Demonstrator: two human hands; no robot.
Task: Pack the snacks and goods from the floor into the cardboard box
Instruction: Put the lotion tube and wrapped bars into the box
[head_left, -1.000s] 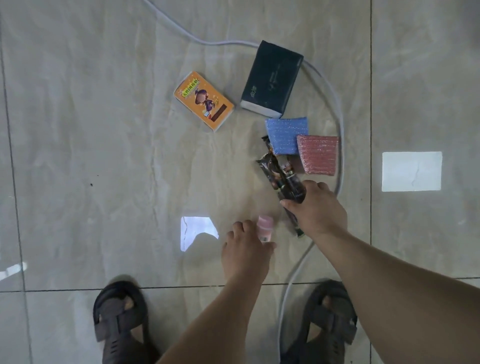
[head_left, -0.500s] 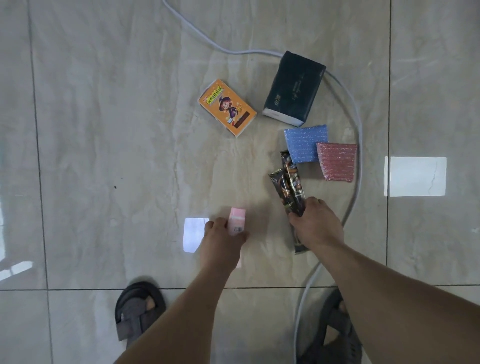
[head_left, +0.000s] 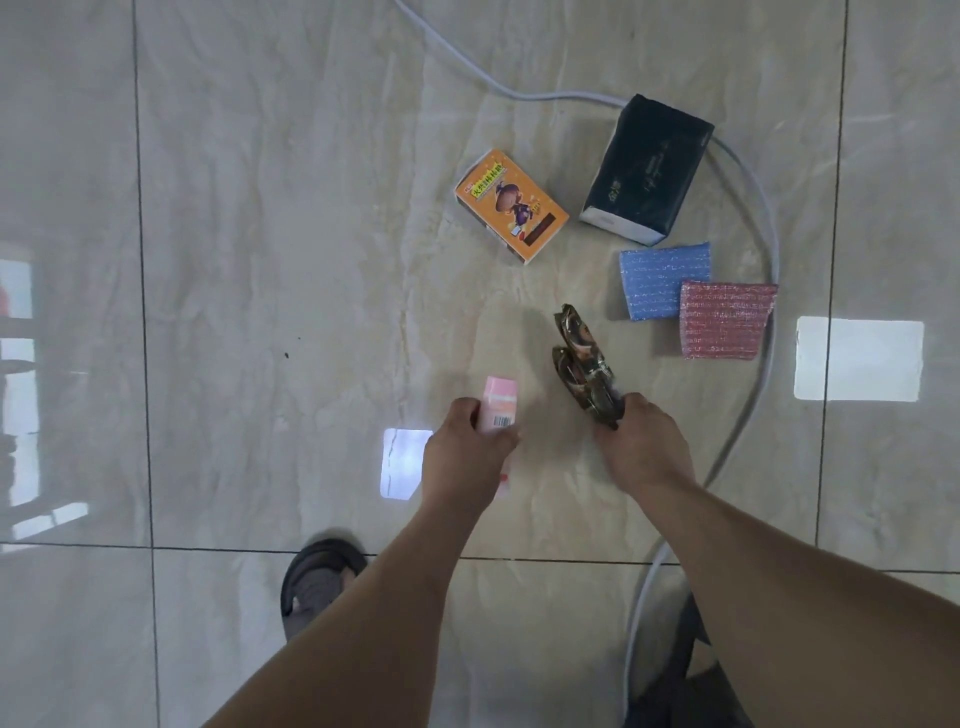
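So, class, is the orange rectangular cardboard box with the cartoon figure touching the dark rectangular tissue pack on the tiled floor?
No: the orange rectangular cardboard box lies apart from the dark rectangular tissue pack, with bare tiled floor between them.

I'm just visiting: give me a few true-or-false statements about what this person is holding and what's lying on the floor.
1. The left hand holds a small pink packet. True.
2. The right hand is empty. False: it grips dark brown snack wrappers.
3. The blue scrubbing sponge and red scrubbing sponge lie far apart. False: they touch.
4. An orange cartoon-printed box lies on the tiled floor. True.
5. The cardboard box stands beside the sponges. False: none is visible.
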